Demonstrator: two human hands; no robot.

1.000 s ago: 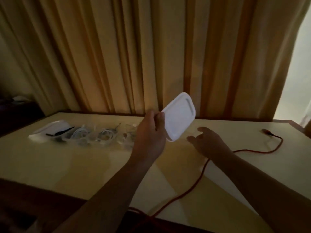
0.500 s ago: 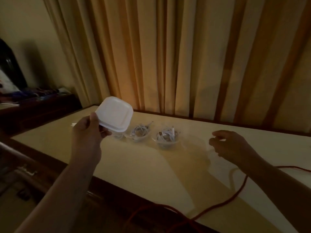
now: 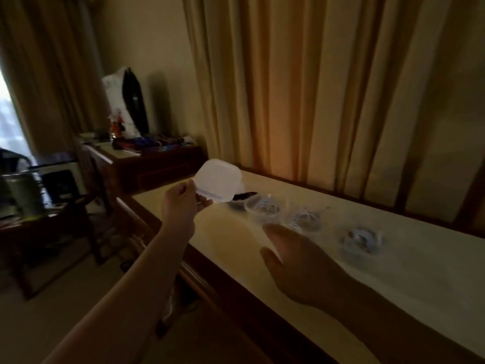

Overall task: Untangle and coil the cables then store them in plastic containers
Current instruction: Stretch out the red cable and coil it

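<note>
White plastic lid (image 3: 217,183): pinching its near rim in the left grip (image 3: 179,206), holding it in the air over the 10 o'clock corner of the bench (image 3: 433,271). Hovering the right grip (image 3: 296,256) with fingers loose, gripping nothing, over bare top just inside the dark front edge. Lying at 1 o'clock of it, blurred, set back from that edge: three clear containers (image 3: 305,219) of coiled pale cables (image 3: 360,239).
</note>
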